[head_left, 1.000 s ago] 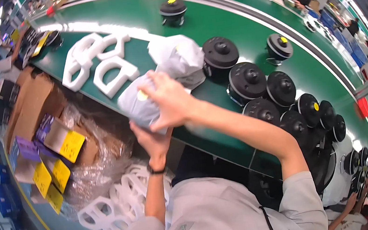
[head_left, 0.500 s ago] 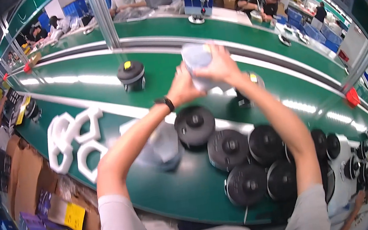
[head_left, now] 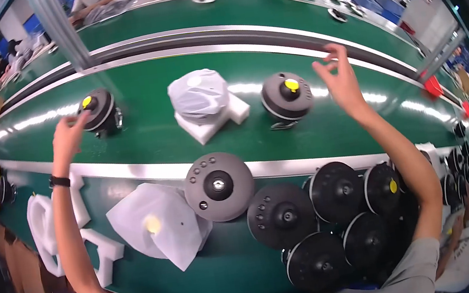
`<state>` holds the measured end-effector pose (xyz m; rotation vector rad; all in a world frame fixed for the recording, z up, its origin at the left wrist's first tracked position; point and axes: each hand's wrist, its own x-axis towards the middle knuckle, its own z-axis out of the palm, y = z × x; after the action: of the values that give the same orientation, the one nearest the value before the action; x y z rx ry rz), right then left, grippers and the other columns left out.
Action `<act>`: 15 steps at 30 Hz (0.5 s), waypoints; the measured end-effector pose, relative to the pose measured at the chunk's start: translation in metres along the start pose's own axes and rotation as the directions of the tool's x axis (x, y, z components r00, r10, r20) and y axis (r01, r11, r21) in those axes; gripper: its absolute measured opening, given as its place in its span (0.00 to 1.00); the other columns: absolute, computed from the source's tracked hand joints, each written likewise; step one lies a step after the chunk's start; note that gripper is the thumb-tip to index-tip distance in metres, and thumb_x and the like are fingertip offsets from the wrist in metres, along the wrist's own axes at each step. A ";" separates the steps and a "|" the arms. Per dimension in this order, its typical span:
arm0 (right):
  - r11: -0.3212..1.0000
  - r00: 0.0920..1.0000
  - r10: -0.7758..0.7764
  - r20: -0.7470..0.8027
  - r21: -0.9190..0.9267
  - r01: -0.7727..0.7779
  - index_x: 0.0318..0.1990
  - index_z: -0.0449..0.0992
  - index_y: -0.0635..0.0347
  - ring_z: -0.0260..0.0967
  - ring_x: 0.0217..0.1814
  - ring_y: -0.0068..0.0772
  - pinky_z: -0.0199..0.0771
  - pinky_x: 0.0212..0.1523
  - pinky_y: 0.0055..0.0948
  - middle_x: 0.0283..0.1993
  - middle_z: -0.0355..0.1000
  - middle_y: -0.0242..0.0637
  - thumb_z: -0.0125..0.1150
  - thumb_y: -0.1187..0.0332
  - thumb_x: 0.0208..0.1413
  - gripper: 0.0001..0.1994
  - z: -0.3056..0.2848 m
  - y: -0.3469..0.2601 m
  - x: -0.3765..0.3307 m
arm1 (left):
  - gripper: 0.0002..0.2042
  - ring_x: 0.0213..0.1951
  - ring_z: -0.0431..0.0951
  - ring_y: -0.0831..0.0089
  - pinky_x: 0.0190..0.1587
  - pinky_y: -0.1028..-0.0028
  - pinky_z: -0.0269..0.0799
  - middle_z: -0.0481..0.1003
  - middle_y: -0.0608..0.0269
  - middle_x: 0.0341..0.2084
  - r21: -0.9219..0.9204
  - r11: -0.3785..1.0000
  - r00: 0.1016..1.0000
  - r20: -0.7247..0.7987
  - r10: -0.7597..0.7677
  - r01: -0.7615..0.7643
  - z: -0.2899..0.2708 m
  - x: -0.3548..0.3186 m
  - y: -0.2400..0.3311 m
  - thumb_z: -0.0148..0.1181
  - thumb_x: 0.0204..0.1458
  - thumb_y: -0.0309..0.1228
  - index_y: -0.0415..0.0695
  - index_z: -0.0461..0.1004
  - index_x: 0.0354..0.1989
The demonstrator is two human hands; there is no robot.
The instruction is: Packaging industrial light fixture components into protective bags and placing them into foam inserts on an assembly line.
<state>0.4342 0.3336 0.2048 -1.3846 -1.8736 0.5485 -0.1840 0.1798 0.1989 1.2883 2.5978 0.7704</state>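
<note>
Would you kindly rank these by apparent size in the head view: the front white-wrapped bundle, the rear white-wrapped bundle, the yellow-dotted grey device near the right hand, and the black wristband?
1. Front white-wrapped bundle, possibly enlarged by nearness
2. Rear white-wrapped bundle and yellow-dotted grey device: too alike to rank
3. Black wristband

Along the desk's [head_left: 247,276] near edge, foam frames [head_left: 110,249] lie left, a bag [head_left: 157,214] rests mid-left, clustered machines [head_left: 280,218] right; behind the strip [head_left: 148,170], a bundle [head_left: 198,100] sits between two lone machines [head_left: 279,103].
</note>
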 end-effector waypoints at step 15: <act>0.170 0.664 0.081 0.743 0.646 -0.744 0.68 0.63 0.55 0.62 0.72 0.42 0.54 0.73 0.61 0.68 0.66 0.43 0.59 0.63 0.61 0.28 0.052 0.057 -0.055 | 0.30 0.60 0.73 0.59 0.60 0.61 0.76 0.71 0.55 0.58 -0.908 0.341 0.901 -0.079 0.426 -0.241 0.130 0.033 -0.048 0.68 0.54 0.22 0.47 0.66 0.66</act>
<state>0.4390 0.3053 0.1149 -0.8569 -0.9107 2.2116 -0.1943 0.2308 0.0662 1.3474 1.2484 1.7157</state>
